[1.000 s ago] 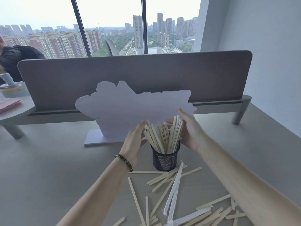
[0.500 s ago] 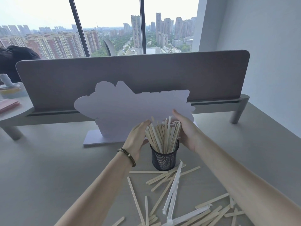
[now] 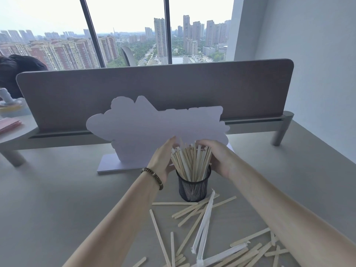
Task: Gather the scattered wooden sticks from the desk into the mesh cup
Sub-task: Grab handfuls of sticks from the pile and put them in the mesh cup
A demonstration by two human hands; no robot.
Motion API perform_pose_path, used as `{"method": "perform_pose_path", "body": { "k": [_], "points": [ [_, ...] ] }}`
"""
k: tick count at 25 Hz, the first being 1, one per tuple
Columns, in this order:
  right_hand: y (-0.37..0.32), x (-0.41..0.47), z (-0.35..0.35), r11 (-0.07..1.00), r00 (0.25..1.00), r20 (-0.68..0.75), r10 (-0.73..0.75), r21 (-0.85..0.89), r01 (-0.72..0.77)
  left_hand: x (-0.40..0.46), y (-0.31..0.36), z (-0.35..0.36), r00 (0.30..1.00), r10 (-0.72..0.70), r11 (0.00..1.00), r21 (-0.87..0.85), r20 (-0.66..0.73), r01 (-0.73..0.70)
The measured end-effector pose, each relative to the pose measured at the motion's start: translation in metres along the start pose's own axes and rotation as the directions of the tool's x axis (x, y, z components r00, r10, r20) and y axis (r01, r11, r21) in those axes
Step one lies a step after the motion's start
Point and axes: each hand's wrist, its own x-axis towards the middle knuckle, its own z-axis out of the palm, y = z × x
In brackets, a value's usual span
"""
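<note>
Head view, looking down past both forearms to the black wire-mesh cup [image 3: 193,186], which stands upright on the grey desk [image 3: 57,199]. All places below are given from the cup.

Cup holds a thick bundle of pale flat wooden sticks [image 3: 189,160], fanned out above the rim, some leaning left. Left hand [image 3: 163,160] is cupped against the left side of the bundle, fingers loosely curved and partly open, palm touching the stick tops. Right hand [image 3: 215,157] curls over the right side and top of the bundle, fingers bent around the stick ends. Both press on the bundle rather than grip a separate stick — whether the right hand's fingers fully close on any one stick cannot be told.

Judged progress: well along but not finished. A good share of the sticks is already in the cup; the hands appear to be tidying or settling the bundle.

Left to do — loose sticks [image 3: 194,211] lie just in front of the cup, crossing one another, and more are piled [image 3: 250,253] further toward the camera and to the right, partly under the right forearm. White paper-wrapped sticks [image 3: 205,222] lie among them, one end nearly touching the cup's base.

Behind the cup stands a white cut-out board [image 3: 146,128].
</note>
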Motion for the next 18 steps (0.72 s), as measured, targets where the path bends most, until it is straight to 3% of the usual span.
{"method": "perform_pose_path", "body": {
  "k": [4,10,18],
  "points": [
    [0.001,-0.002,-0.001,1.000,1.000,0.010,0.007,-0.008,-0.007,0.003,0.002,0.003,0.999,-0.049,0.998,-0.036,0.005,0.049],
    [0.001,0.001,-0.003,0.991,0.999,-0.003,0.047,0.127,-0.046,0.009,0.002,0.002,0.997,-0.075,0.997,0.023,0.034,0.074],
    [0.009,-0.006,-0.011,0.993,0.998,0.019,0.059,0.097,-0.060,0.016,0.007,0.006,0.994,-0.097,0.990,0.109,0.051,0.091]
  ]
}}
